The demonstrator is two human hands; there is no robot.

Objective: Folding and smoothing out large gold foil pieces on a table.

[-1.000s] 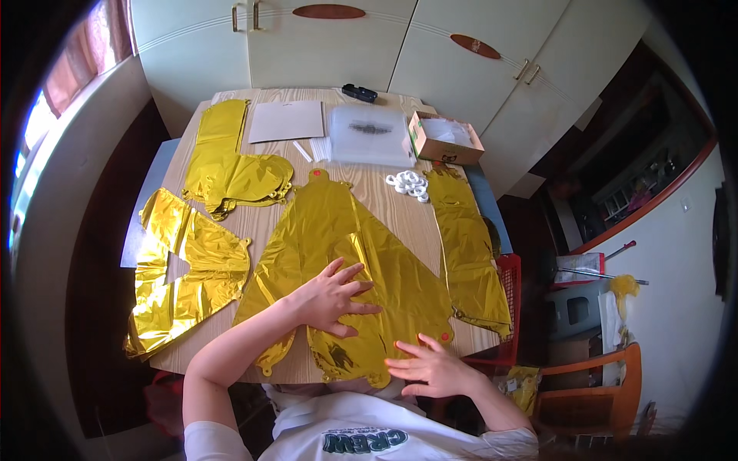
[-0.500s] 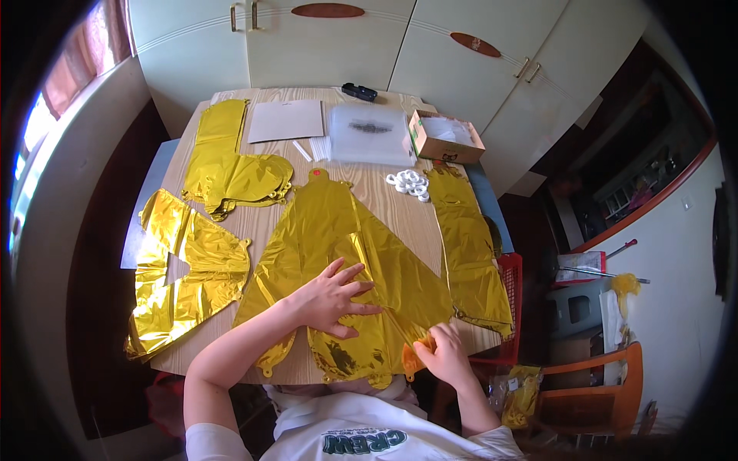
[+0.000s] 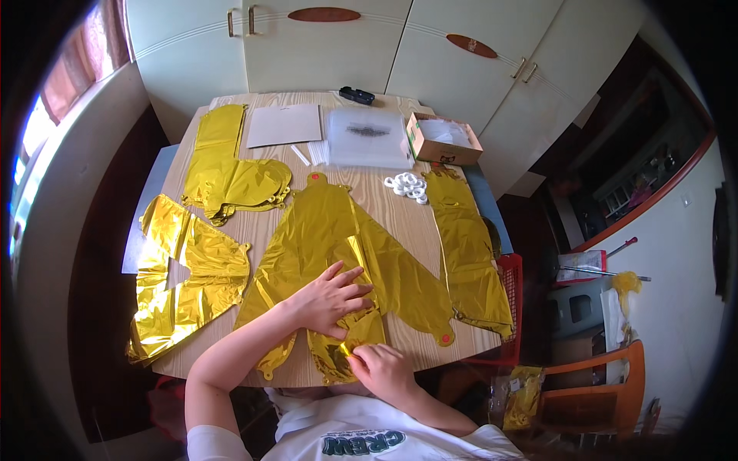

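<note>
Wood table (image 3: 400,219) w/ gold foil balloons (image 3: 338,230), box (image 3: 443,138).

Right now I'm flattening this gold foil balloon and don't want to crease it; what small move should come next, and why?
Probably keep the left hand pressed flat on the gold foil balloon while the right hand eases the pinched near edge toward you. That edge looks crumpled at the table rim, and the rest lies smooth.

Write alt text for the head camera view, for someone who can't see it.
A person's left hand presses flat on a deflated gold foil balloon on a wooden table, while the right hand pinches its near edge. More gold foil balloons lie around it.
</note>
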